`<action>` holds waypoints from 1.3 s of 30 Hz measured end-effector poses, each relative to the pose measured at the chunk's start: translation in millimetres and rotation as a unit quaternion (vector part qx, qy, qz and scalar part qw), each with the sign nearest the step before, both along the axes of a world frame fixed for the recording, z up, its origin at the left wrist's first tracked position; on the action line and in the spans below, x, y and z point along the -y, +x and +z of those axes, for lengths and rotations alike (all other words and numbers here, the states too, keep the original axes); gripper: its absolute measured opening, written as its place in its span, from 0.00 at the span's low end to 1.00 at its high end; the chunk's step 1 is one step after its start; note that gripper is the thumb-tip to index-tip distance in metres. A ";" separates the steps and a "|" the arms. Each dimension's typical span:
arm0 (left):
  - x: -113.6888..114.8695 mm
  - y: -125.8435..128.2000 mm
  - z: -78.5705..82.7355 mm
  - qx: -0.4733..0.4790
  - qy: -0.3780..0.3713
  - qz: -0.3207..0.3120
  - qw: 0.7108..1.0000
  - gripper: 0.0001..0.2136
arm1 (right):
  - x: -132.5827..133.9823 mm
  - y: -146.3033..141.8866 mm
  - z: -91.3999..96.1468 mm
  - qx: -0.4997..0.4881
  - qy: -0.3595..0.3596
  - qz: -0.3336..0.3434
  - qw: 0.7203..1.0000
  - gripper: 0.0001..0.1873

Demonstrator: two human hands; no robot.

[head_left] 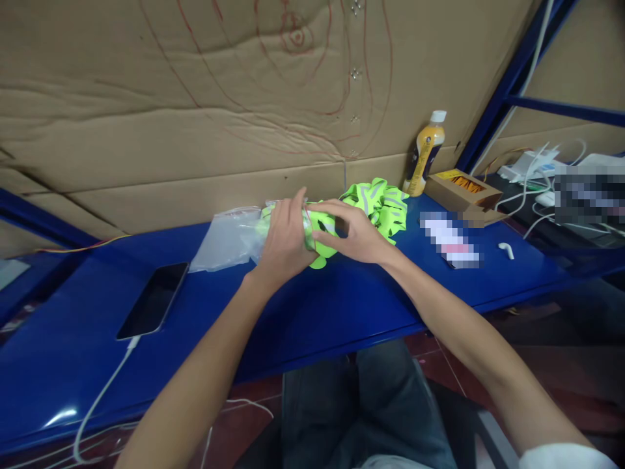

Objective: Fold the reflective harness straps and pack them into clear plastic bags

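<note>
A neon yellow-green bundle of fabric with grey stripes (326,242) lies partly inside a clear plastic bag (227,238) on the blue tabletop. My left hand (289,238) is closed round the bag's mouth and the left part of the bundle. From the other side my right hand (356,233) curves over the bundle, thumb and fingers pressed to it near the bag's edge. Just behind my right hand is a loose heap of the same neon fabric with grey reflective strips (378,202). My palms and fingers hide much of the bundle.
A black phone (153,301) on a white cable lies at left. To the right stand a yellow bottle (424,156) and an open cardboard box (466,192) with orange packets. A white earbud (506,250) lies near a blurred item. Cardboard panels (219,150) rise behind the blue table (312,312).
</note>
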State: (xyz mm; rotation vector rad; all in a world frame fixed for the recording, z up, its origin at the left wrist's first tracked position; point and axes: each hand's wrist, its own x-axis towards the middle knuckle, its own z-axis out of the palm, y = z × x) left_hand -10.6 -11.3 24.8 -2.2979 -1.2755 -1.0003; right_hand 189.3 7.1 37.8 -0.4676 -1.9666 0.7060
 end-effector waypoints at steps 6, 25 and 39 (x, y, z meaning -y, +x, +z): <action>3.6 -5.9 14.2 0.007 0.032 0.015 0.999 0.47 | 0.2 8.2 5.0 -0.007 -0.064 0.023 0.998 0.35; 16.9 -12.5 35.9 -0.085 -0.057 0.041 0.994 0.37 | -11.3 -2.4 -6.4 -0.095 -0.220 0.038 0.970 0.33; 13.5 9.4 14.7 -0.113 0.002 0.075 0.991 0.25 | 1.9 -13.3 -4.7 -0.124 -0.372 0.036 0.919 0.36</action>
